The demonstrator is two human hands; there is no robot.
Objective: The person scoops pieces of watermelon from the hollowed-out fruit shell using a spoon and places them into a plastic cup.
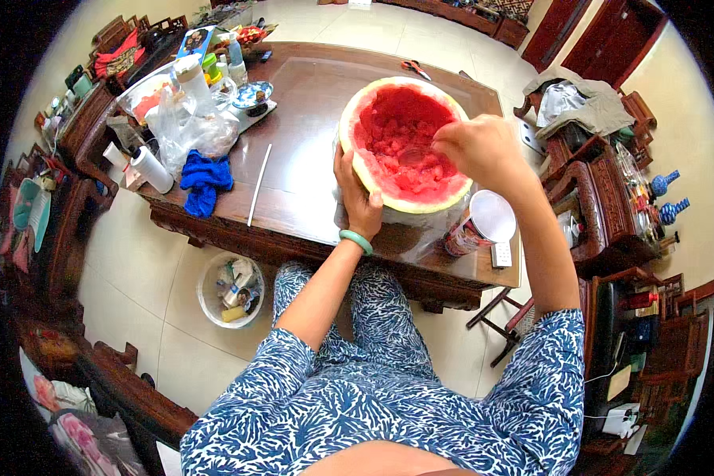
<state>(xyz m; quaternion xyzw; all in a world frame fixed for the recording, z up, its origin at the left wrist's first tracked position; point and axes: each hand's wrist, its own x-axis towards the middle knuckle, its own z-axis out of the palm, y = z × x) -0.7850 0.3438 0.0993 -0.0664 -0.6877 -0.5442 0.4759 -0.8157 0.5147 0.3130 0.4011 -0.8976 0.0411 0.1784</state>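
Note:
A halved watermelon (404,187), partly hollowed and with loose red flesh inside, is tilted toward me over the wooden table (297,107). My left hand (360,199), below a pale green bangle (356,242), grips the rind at its lower left. Over the right side of the fruit is my right hand (476,146), its fingers curled together; a faint round shape in the flesh below may be a spoon's bowl, but what the fingers hold is not clear. A printed tub with a white lid (492,216) stands near the table's right front corner.
Scissors (415,69) lie at the far edge. Left are a blue cloth (205,181), a thin white strip (260,184), plastic bags (193,134), a white roll (152,171) and bottles. A white remote control (501,254) lies near the tub. A waste bin (205,297) stands on the floor.

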